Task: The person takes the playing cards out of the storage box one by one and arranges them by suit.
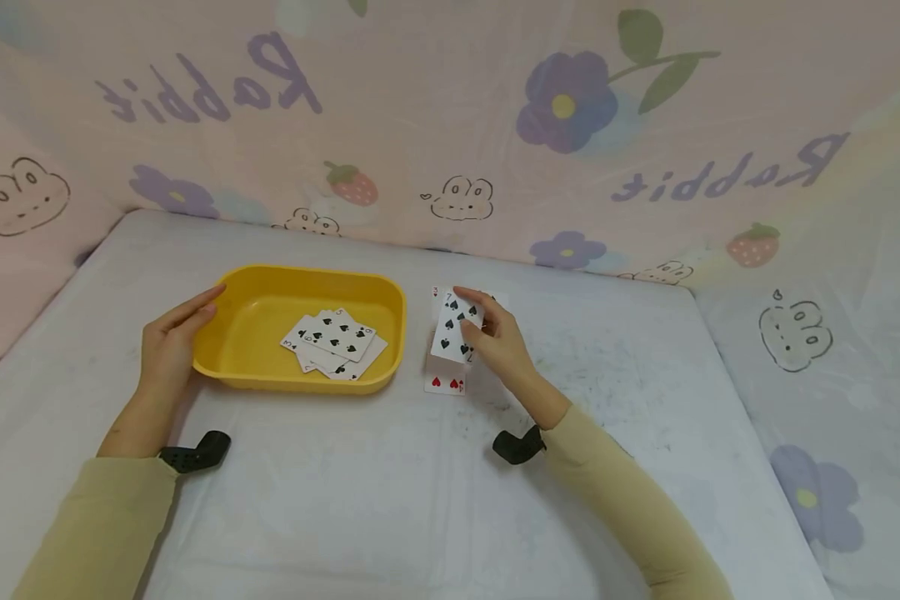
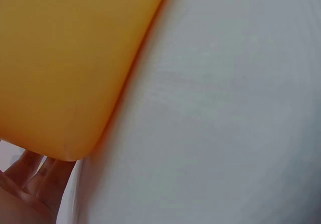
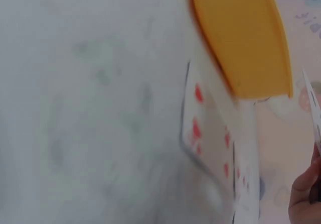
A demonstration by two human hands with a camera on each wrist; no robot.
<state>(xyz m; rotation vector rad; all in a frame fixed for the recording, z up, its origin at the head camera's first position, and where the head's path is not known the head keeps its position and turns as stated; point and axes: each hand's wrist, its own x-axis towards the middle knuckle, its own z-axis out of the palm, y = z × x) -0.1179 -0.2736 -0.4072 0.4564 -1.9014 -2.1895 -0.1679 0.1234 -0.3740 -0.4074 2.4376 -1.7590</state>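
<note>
My right hand point(image 1: 504, 337) pinches a seven of spades card point(image 1: 450, 332), face up, between thumb and fingers. Beneath it lie red-suited playing cards point(image 1: 445, 385), partly hidden by the held card and hand. In the right wrist view the held card point(image 3: 313, 106) is at the right edge, apart from the blurred red cards point(image 3: 208, 128). With its fingers fairly straight, my left hand point(image 1: 167, 346) touches the left end of a yellow tray point(image 1: 300, 385). Several black-suited cards point(image 1: 337, 337) lie overlapping in the tray's right part. Left fingers point(image 2: 57, 184) show behind the tray's corner in the left wrist view.
A white cloth-covered table point(image 1: 330, 500) holds the tray and cards. Behind it rises a printed fabric backdrop point(image 1: 420, 108) with flowers and rabbits. Black wrist cameras point(image 1: 517, 447) sit on both wrists, low over the cloth. Greyish smudges mark the cloth on the right.
</note>
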